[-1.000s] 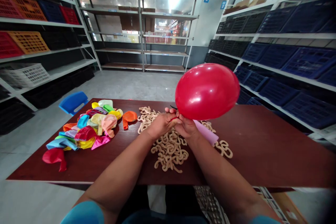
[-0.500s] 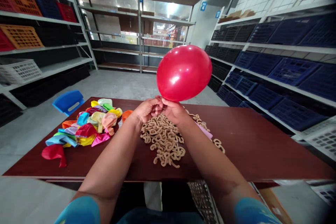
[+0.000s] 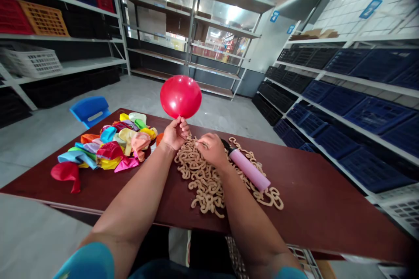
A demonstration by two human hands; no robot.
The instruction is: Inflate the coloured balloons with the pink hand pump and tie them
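Note:
My left hand (image 3: 176, 134) pinches the neck of an inflated red balloon (image 3: 181, 97), which stands upright above its fingertips. To the right and slightly lower, my right hand (image 3: 212, 150) has its fingers curled closed over a heap of tan, curly cord-like pieces (image 3: 204, 178). What sits between those fingers, if anything, is hidden. Beside that hand lies a pink cylinder (image 3: 250, 169) with a black end, resembling a balloon hand pump. Uninflated balloons of many colours (image 3: 109, 148) form a pile on the left of the table, with a limp red one (image 3: 65, 175) at its near edge.
The dark red table (image 3: 314, 192) extends to the right. A blue chair (image 3: 91, 110) stands behind its far left side. Racks holding orange crates (image 3: 46, 18) and dark blue crates (image 3: 369, 113) line the room, with a shelving unit (image 3: 190, 30) at the back.
My right hand has left the balloon and moved down right to the cord heap. The balloon, now in my left hand alone, has shifted left and away. The pink cylinder shows more fully.

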